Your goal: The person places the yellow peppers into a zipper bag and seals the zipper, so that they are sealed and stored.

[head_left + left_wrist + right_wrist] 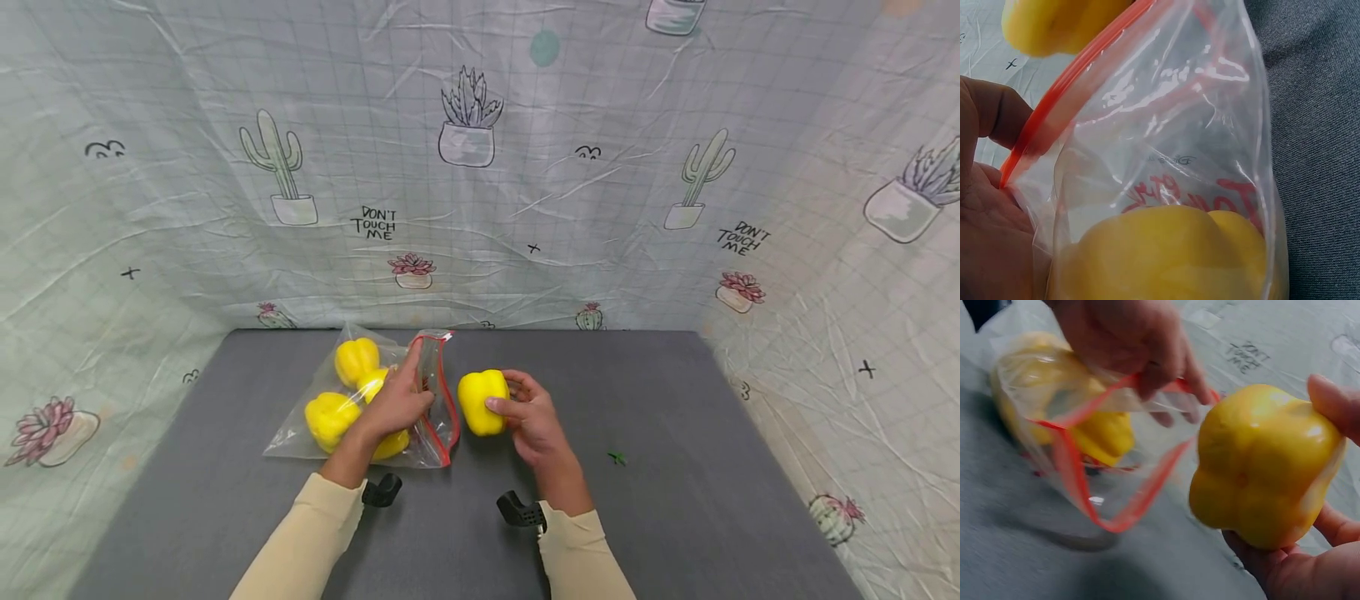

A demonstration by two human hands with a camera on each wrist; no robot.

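My right hand (pixel 534 421) grips a yellow bell pepper (pixel 482 403), thumb on one side and fingers behind it. The pepper is just right of the mouth of a clear zip bag (pixel 288 443) with a red zip edge. Several yellow bell peppers (pixel 357 362) lie inside the bag, partly covered by my left hand (pixel 393 408). That hand holds the bag at its mouth, a finger hooked over the red zip edge (pixel 1041 125) in the left wrist view. From the right wrist, the bag's mouth (pixel 1129 515) gapes toward the held pepper's lobed end.
A small green scrap (pixel 617 458) lies on the dark grey table (pixel 660 392), right of my right hand. Behind and at both sides hangs a pale sheet (pixel 525 208) printed with potted cacti. Red handwriting (pixel 1172 190) marks the bag.
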